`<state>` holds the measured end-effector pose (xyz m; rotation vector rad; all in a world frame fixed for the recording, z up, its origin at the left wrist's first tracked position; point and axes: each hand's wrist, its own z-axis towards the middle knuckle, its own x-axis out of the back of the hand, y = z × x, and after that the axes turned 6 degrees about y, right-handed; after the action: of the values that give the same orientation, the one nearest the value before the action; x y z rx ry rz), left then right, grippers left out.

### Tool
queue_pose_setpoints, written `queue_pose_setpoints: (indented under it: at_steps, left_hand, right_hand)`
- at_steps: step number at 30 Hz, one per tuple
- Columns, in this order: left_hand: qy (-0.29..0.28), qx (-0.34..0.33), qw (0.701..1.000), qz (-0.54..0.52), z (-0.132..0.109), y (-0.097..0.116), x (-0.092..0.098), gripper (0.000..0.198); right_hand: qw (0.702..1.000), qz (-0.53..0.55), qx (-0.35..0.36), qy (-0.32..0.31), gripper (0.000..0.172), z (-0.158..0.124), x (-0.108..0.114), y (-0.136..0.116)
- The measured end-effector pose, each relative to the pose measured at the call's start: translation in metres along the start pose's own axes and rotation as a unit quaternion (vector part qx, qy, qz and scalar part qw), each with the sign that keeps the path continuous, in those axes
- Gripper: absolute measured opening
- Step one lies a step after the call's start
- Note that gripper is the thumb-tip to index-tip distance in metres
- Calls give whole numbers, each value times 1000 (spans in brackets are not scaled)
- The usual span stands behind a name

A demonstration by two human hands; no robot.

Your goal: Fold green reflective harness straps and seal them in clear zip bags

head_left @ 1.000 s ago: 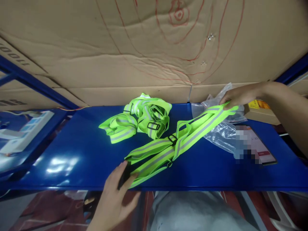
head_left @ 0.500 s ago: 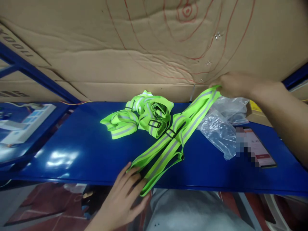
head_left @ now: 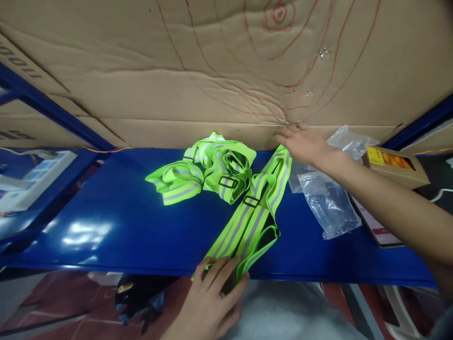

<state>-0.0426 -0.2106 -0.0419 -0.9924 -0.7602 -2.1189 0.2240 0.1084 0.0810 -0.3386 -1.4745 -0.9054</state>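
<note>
A neon-green reflective strap with grey stripes and a black slider buckle stretches across the blue shelf. My left hand is at its near end by the shelf's front edge, fingers curled over the bands. At the far end, my right hand is against the strap's tip beside the cardboard, fingers stretched out and somewhat apart; its thumb is hidden. Left of the strap lie a bunched reflective strap with a black buckle and a smaller folded green bundle, touching each other.
Clear plastic bags lie right of the strap, near a phone partly under my right forearm. A small cardboard box sits behind them. Cardboard with red rings backs the blue shelf. A white device is at far left.
My right hand has moved left and its fingers have straightened, bringing the strap's far end left. My left hand has shifted right along the front edge with the near end.
</note>
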Motion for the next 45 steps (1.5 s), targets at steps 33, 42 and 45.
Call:
queue_pose_setpoints:
  at_steps: [33,42,45]
  left_hand:
    - [21,64,997,-48,-48,-8,5,48]
    - [27,39,993,-108,-52,-15,-9,57]
    - [-14,4,996,-86,-44,-15,-5,48]
  right_hand:
    - [937,316,79,129,73,-200,-32,-249]
    - [941,299,86,134,64,-203,-34,-255]
    - [943,280,83,158,56,-204,-37,-260]
